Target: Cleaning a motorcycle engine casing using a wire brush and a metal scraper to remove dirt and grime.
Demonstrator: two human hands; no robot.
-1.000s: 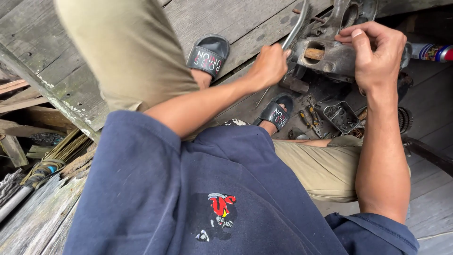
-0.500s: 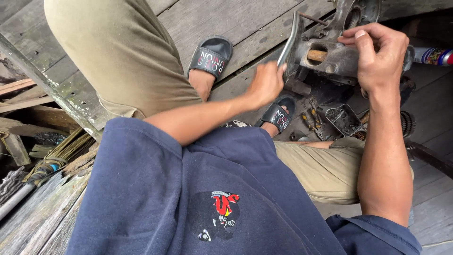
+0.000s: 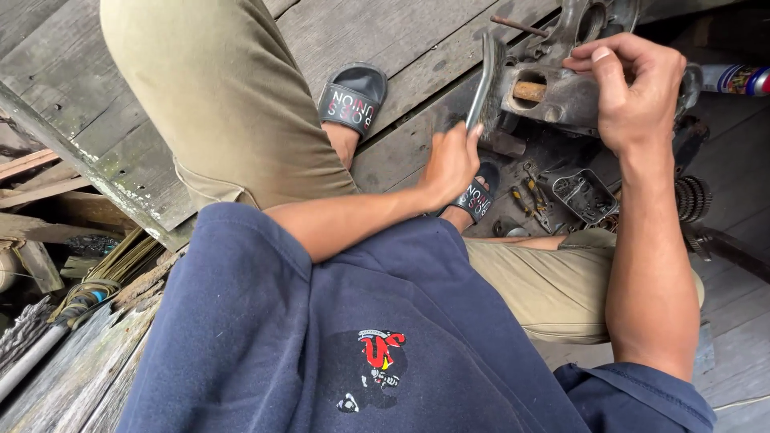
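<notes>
My left hand (image 3: 451,167) grips the handle of a wire brush (image 3: 484,78), whose bristled head stands upright against the left end of a grimy grey metal engine part (image 3: 553,95). My right hand (image 3: 634,84) closes over the top of that part from the right and steadies it. The part has a round bore with a brownish core facing me and a rusty rod (image 3: 520,26) sticking out above it. Below the hands are my khaki-trousered legs and two black slide sandals (image 3: 351,100).
I sit on weathered wooden planks (image 3: 417,32). A small open tray of tools and bits (image 3: 584,195) and a gear cluster (image 3: 691,199) lie on the floor at the right. A spray can (image 3: 738,78) lies at far right. A broom (image 3: 88,285) and timber scraps sit at left.
My left hand has drawn down and slightly left with the brush, which now stands more upright against the part. The right hand has kept its hold.
</notes>
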